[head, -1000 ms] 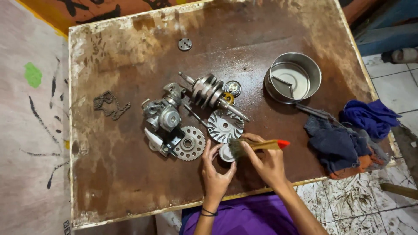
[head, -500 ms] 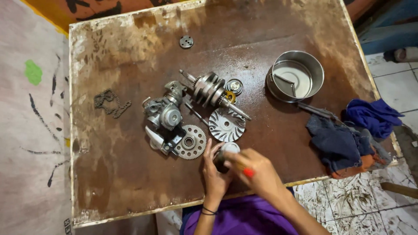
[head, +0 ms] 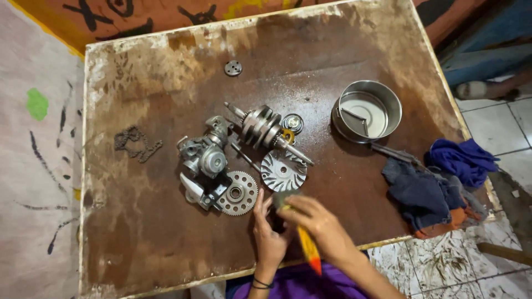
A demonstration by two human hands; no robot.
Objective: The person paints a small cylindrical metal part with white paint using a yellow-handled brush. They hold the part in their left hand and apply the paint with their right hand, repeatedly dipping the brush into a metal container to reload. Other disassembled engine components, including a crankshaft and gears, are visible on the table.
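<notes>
My left hand [head: 267,235] holds a small grey metal part [head: 279,198] near the table's front edge; the part is mostly hidden between my hands. My right hand [head: 322,228] grips a brush [head: 308,250] with a yellow and red handle. The handle points down toward my body and the head rests on the part. Just beyond my hands lie a finned round metal disc [head: 283,171] and a toothed gear [head: 238,194].
On the worn brown table [head: 138,232] lie a crankshaft [head: 265,128], a grey engine casting [head: 204,154], a chain [head: 136,143] and a small round disc [head: 233,68]. A metal bowl [head: 370,112] stands at the right, with blue and dark rags [head: 438,182] at the right edge.
My right hand has swung the brush around: its handle pointed right a second ago and now points down toward me. My left hand stays on the small part.
</notes>
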